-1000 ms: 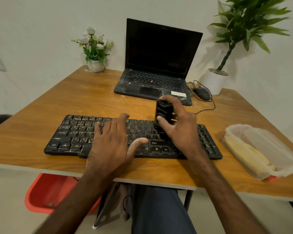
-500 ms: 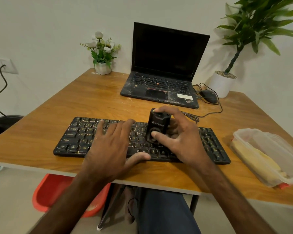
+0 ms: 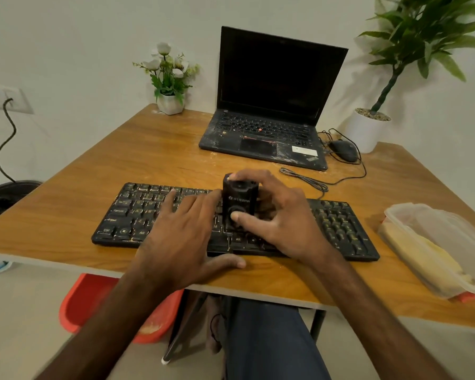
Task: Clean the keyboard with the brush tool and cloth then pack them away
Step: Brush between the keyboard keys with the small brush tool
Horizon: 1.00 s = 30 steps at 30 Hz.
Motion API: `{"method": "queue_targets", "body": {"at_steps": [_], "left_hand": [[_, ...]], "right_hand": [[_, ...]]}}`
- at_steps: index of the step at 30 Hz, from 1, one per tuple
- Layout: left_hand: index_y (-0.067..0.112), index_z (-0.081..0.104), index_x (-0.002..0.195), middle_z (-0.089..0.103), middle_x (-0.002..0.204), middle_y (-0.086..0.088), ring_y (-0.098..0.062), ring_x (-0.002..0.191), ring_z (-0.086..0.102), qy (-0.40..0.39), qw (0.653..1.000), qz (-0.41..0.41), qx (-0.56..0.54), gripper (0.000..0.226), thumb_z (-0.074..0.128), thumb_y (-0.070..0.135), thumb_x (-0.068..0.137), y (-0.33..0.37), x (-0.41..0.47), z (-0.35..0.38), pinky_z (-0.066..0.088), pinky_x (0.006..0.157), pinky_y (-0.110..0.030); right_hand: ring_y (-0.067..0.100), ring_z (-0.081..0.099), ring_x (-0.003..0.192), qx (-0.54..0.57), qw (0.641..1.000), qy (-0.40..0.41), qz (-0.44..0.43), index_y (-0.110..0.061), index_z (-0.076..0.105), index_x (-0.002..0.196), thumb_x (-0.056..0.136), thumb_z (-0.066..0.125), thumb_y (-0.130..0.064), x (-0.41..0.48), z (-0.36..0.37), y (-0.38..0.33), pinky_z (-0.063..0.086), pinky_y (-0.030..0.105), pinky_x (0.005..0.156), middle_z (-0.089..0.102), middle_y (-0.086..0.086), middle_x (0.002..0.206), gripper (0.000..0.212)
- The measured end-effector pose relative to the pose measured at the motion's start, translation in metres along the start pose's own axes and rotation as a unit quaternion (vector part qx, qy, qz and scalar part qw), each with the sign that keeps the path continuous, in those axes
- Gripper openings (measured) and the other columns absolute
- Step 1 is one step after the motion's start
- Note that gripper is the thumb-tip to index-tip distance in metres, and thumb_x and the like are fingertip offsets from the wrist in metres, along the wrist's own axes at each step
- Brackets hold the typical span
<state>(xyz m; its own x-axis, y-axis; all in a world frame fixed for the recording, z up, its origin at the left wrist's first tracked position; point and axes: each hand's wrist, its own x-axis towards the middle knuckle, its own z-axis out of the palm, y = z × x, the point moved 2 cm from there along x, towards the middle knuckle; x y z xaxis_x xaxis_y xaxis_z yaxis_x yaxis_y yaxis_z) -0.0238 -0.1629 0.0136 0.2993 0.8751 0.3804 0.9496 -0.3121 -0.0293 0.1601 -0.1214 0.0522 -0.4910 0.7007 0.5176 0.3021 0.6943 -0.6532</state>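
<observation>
So the keyboard [image 3: 126, 212] sits along the near edge of the table [image 3: 148, 160]. The left hand [image 3: 181, 229] lies flat on its middle keys, fingers straight and spread, thumb hanging off the front edge. My guess is that's to pin it down so it doesn't skate around during scrubbing.

The right hand [image 3: 285, 223] is wrapped round the brush tool [image 3: 240, 198], a stubby black block standing upright on the keys just right of the left fingers. The thumb is on its front and the index finger is over the top. The bristles are hidden underneath, so I can't confirm contact.

The tub [image 3: 412, 218] at the right edge holds something yellow [image 3: 428, 253], probably the cloth, parked out of the way.

Readable stuff: Ctrl, Alt, Shift and Caps Lock on the keys, ThinkPad on the laptop [image 3: 261, 133]. The tool's pale logo is too blurry to read.
</observation>
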Motion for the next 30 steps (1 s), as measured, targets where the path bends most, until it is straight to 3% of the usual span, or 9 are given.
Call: {"method": "queue_targets", "body": {"at_steps": [5,9,12,15,18,20,25,30], "left_hand": [[0.012,0.023,0.147,0.058,0.137,-0.009,-0.024,0.127,0.055,0.001,0.999,-0.028,-0.045,0.114,0.027,0.098,0.073,-0.003,-0.003,0.001,0.033,0.114,-0.059],[0.011,0.022,0.147,0.056,0.138,-0.01,-0.026,0.127,0.055,0.012,0.998,-0.023,-0.053,0.112,0.029,0.097,0.075,-0.003,-0.003,0.003,0.033,0.113,-0.06],[0.013,0.019,0.148,0.056,0.139,-0.009,-0.024,0.129,0.052,0.007,0.998,-0.023,-0.056,0.113,0.028,0.097,0.074,-0.003,-0.004,0.003,0.03,0.116,-0.059],[0.014,0.017,0.149,0.055,0.14,-0.009,-0.024,0.131,0.051,-0.001,0.998,-0.03,-0.057,0.112,0.025,0.097,0.075,-0.003,-0.004,0.003,0.026,0.118,-0.057],[0.014,0.017,0.148,0.055,0.141,-0.009,-0.024,0.131,0.052,-0.001,0.998,-0.029,-0.063,0.11,0.023,0.097,0.076,-0.003,-0.004,0.003,0.024,0.118,-0.058],[0.015,0.016,0.147,0.054,0.142,-0.008,-0.024,0.132,0.051,-0.001,0.997,-0.03,-0.069,0.11,0.021,0.097,0.075,-0.003,-0.003,0.004,0.024,0.118,-0.06],[0.019,0.015,0.148,0.053,0.143,-0.003,-0.021,0.135,0.048,-0.014,0.996,-0.046,-0.073,0.114,0.025,0.1,0.068,-0.003,-0.002,0.003,0.021,0.119,-0.059],[0.022,0.014,0.146,0.055,0.141,-0.004,-0.022,0.133,0.05,-0.008,0.995,-0.05,-0.084,0.114,0.03,0.099,0.065,0.0,0.002,0.003,0.023,0.117,-0.062]], "right_hand": [[0.007,0.067,0.1,-0.014,0.999,0.027,0.028,-0.035,0.052,0.13,0.084,0.079,-0.015,0.007,-0.005,0.003,0.062,0.027,0.072,0.061,-0.013,0.12,0.057],[0.012,0.068,0.101,0.04,0.999,-0.011,-0.028,-0.034,0.054,0.127,0.082,0.08,-0.011,-0.023,0.007,-0.014,0.061,0.027,0.075,0.063,-0.01,0.119,0.057],[0.01,0.068,0.103,-0.004,1.0,0.027,-0.005,-0.032,0.053,0.13,0.084,0.079,-0.013,-0.014,-0.002,-0.004,0.062,0.028,0.074,0.063,-0.008,0.121,0.056],[0.004,0.067,0.1,-0.032,0.997,0.068,0.023,-0.029,0.053,0.13,0.083,0.079,-0.015,-0.007,-0.009,0.003,0.061,0.024,0.07,0.062,-0.018,0.117,0.055],[0.006,0.068,0.1,0.008,0.999,0.037,0.009,-0.031,0.053,0.128,0.083,0.079,-0.013,-0.023,0.002,-0.014,0.06,0.022,0.072,0.061,-0.019,0.119,0.055],[0.006,0.068,0.101,-0.022,0.999,0.019,-0.032,-0.034,0.052,0.129,0.083,0.08,-0.014,-0.035,0.007,-0.022,0.059,0.021,0.075,0.062,-0.015,0.122,0.058],[0.001,0.068,0.097,-0.034,0.991,0.119,0.042,-0.038,0.051,0.13,0.083,0.079,-0.015,-0.043,-0.013,-0.008,0.061,0.022,0.066,0.059,-0.025,0.117,0.059],[0.003,0.068,0.101,-0.028,0.998,0.06,-0.007,-0.039,0.051,0.131,0.082,0.079,-0.016,-0.047,0.011,-0.026,0.058,0.018,0.076,0.059,-0.024,0.122,0.061]]}}
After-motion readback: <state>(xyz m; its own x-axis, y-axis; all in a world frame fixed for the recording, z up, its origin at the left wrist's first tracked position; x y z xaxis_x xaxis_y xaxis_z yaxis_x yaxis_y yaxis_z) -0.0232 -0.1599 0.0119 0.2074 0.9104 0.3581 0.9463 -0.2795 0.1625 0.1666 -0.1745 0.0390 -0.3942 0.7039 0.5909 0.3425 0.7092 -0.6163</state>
